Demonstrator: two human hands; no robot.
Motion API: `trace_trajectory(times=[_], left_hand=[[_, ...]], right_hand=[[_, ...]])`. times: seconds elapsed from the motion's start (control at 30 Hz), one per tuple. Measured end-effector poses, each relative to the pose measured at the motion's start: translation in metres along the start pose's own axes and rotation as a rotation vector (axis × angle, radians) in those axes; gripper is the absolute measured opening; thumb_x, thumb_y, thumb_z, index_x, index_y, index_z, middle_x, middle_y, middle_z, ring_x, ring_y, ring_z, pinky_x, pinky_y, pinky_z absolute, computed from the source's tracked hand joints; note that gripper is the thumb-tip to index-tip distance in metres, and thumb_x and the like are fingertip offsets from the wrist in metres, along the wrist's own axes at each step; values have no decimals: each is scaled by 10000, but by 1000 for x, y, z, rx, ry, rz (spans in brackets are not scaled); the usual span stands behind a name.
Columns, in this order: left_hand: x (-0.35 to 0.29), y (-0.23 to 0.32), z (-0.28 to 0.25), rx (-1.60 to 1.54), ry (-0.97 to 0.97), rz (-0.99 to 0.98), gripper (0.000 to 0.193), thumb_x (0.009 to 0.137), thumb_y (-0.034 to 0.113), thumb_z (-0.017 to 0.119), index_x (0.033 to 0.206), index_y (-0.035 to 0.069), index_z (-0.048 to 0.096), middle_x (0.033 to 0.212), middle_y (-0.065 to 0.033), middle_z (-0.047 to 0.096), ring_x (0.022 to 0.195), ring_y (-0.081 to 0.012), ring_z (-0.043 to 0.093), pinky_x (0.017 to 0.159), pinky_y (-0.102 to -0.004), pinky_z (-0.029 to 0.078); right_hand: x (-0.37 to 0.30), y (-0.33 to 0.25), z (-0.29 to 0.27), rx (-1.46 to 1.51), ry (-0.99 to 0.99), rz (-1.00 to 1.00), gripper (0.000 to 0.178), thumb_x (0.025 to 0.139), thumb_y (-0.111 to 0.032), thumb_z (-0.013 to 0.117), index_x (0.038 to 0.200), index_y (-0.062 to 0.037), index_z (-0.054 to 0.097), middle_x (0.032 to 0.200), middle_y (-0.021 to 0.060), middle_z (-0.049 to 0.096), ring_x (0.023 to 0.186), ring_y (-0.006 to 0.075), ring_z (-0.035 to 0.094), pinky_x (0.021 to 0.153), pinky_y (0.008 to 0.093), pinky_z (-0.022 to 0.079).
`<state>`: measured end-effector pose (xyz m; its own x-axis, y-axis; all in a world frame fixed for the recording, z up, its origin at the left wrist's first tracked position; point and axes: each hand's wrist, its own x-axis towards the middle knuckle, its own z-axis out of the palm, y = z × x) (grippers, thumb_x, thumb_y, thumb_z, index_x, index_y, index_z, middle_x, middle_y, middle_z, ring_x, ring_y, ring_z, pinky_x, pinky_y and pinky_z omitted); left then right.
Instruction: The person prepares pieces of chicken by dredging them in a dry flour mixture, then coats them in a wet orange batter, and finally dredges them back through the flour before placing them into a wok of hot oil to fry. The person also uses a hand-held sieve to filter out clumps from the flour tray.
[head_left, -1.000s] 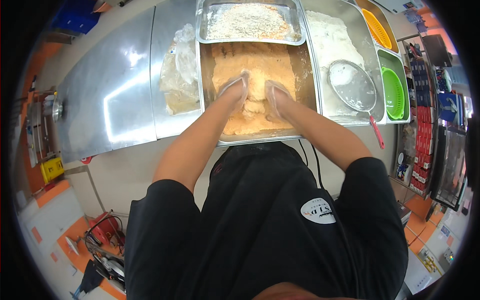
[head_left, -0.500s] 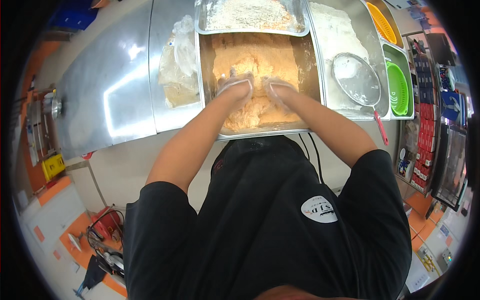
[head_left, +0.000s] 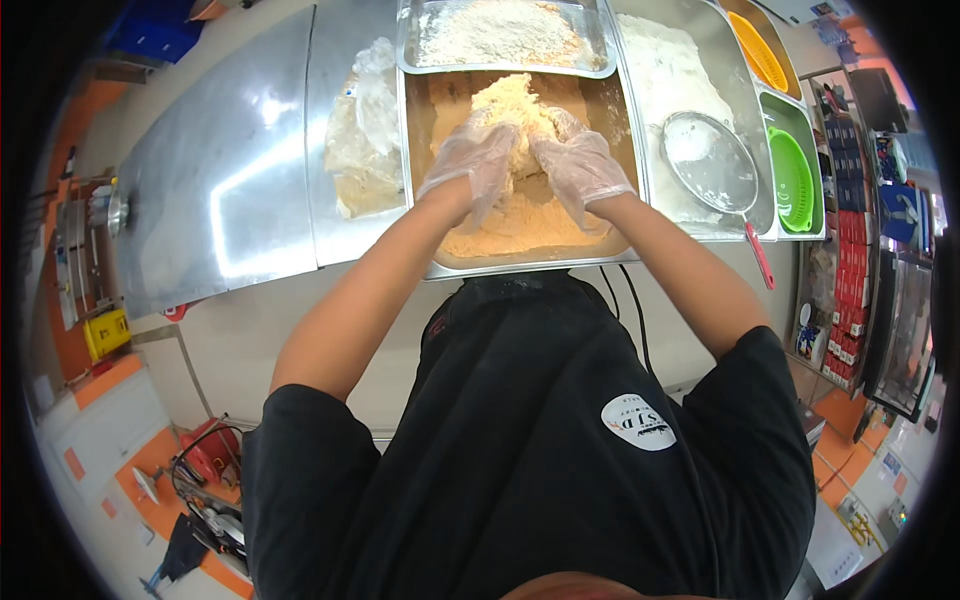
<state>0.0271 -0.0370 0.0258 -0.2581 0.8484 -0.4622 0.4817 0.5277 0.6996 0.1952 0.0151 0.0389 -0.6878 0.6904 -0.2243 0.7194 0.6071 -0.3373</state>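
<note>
The left hand [head_left: 470,160], in a thin clear plastic glove, is cupped with fingers spread against the left side of a pale, crumbly heap of flour-coated pieces [head_left: 512,105]; the right hand [head_left: 580,168], gloved the same way, is cupped against the heap's right side, so both hold it between them. The heap sits in the middle of a deep rectangular steel pan [head_left: 440,262], whose bed of yellowish breading flour [head_left: 520,225] lies beneath and just nearer than the hands. It looks light, loose and powdery, likely to shed and break apart unless scooped from below with both palms. Just beyond the hands is a shallower steel tray of white flour [head_left: 500,30]. To the left of the left hand lies a crumpled clear bag with flour [head_left: 365,140] on the steel worktop [head_left: 220,190]. To the right of the right hand rests a round mesh sieve with a red handle [head_left: 712,162], then a green colander [head_left: 793,180]
</note>
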Motion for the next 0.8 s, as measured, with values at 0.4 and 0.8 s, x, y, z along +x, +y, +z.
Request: trace_trajectory(times=[0.4,0.8], left_hand=[[80,-12,27,346,-183,84,685,932,574,339,1398,77,409,1406,-198,434,1290,-342,423,1054,-390,329],[60,-7,12,-443,-32,-122,722,949,607,293,1223,-6,560,1207,-181,588,1095,-272,546,929,-378,412]], right_hand=[[26,36,105,1333,-173,1124,378,955,-398,435,1161,-112,573,1275,137,548,1064,287,572,895,435,471],[16,42,73,26,312,-177,319,885,-93,423,1154,-41,587,1079,199,618,1080,269,567,973,373,411]])
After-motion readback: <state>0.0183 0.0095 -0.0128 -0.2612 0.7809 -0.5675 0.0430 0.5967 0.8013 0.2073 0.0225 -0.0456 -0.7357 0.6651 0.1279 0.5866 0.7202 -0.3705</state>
